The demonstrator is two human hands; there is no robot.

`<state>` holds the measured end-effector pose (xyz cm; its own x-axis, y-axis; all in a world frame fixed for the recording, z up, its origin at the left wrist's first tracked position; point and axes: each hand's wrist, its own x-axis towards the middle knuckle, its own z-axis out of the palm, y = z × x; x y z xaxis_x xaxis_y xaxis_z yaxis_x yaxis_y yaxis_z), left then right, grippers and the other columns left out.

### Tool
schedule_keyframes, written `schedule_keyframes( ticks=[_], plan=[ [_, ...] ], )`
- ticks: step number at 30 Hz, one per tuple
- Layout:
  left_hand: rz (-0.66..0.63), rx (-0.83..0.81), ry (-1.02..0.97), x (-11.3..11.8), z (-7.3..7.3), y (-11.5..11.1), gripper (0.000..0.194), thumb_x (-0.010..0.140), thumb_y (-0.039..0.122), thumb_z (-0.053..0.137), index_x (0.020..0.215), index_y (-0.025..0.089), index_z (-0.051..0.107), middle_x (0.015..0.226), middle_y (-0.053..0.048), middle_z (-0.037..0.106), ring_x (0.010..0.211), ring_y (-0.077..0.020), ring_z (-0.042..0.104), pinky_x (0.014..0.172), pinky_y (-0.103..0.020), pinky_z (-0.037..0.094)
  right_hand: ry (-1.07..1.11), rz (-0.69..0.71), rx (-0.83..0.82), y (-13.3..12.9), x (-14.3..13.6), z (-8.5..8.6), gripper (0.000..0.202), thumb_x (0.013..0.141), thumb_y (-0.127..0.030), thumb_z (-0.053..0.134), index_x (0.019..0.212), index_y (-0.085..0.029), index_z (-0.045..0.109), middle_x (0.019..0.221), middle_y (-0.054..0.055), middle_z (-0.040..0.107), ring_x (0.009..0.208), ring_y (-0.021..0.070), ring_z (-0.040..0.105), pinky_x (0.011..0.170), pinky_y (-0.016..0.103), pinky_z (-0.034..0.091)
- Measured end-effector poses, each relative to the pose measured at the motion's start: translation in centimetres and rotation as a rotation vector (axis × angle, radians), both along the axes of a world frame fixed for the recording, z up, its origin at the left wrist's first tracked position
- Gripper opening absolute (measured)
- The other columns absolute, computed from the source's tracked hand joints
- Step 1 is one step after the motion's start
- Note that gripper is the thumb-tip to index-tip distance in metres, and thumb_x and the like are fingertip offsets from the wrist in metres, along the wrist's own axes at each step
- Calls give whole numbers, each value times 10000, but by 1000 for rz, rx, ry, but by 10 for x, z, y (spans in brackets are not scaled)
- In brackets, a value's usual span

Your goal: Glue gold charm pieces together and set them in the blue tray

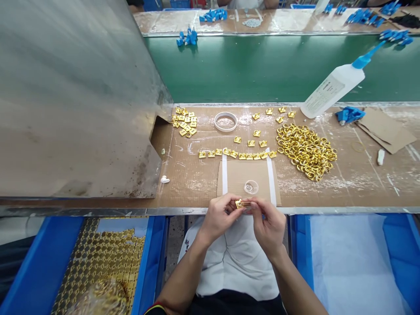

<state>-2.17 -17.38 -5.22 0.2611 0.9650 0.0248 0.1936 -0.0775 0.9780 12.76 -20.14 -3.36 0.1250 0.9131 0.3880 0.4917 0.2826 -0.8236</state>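
Head view: both hands meet at the near edge of the counter. The left hand and right hand pinch 1 small gold clasp between their fingertips, possibly with a thin ring on it; it is too small to tell. Just beyond lies a cardboard pad bearing a clear lid. Farther back sit a row of gold clasps, a heap of gold rings, a tape roll and a glue bottle.
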Motion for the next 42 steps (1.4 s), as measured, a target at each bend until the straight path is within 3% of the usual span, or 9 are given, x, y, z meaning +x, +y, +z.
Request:
schedule_keyframes(
  ticks=[9, 13, 17, 24, 30, 35, 42],
  plan=[
    [9, -12, -16, 1, -1, 0, 157, 850, 295, 721, 911, 151, 708, 691, -13, 660, 578, -120, 619, 546, -200, 535, -18, 18, 10, -2, 5, 1, 168, 1014, -213, 537, 990, -238, 702, 877, 48, 798, 765, 198, 778, 658, 290, 646],
    [31, -12, -33, 1, -1, 0, 185, 838, 302, 735, 928, 143, 700, 670, -4, 646, 557, -117, 616, 534, -198, 534, 40, -106, 131, 5, 15, 0, 164, 1001, -183, 559, 1019, -247, 709, 941, 53, 795, 865, 213, 776, 709, 329, 655],
    [38, 5, -35, 0, -2, 0, 199, 844, 302, 727, 951, 136, 706, 686, -10, 648, 559, -116, 612, 531, -198, 538, -78, -146, 219, 24, 23, -5, 174, 985, -201, 583, 925, -251, 738, 1004, 77, 772, 959, 233, 759, 824, 399, 651],
    [22, 3, -35, 0, -1, -1, 201, 848, 312, 725, 956, 143, 710, 680, -6, 641, 553, -115, 601, 526, -199, 535, -178, -54, 157, 38, 26, -18, 237, 976, -157, 562, 959, -267, 771, 1078, 85, 729, 925, 223, 761, 769, 355, 643],
    [30, 10, -5, -1, 1, 0, 224, 844, 352, 735, 943, 152, 721, 690, -14, 652, 581, -123, 621, 538, -199, 540, -347, -36, 75, 35, 33, -10, 266, 984, -168, 521, 954, -271, 764, 991, 52, 755, 808, 188, 729, 671, 286, 585],
    [32, -46, -39, 1, 2, 1, 234, 842, 355, 740, 940, 145, 713, 675, -6, 646, 552, -119, 624, 522, -198, 536, -204, -30, 93, 36, 35, -4, 200, 987, -199, 555, 911, -249, 733, 912, 50, 760, 844, 199, 730, 738, 307, 592],
    [24, -111, -57, 3, 3, 3, 275, 847, 401, 731, 945, 146, 708, 645, 6, 635, 509, -117, 619, 494, -205, 538, 94, -144, 34, 32, 31, -13, 166, 992, -260, 581, 932, -228, 732, 892, 50, 796, 861, 224, 766, 791, 373, 612]
  ],
)
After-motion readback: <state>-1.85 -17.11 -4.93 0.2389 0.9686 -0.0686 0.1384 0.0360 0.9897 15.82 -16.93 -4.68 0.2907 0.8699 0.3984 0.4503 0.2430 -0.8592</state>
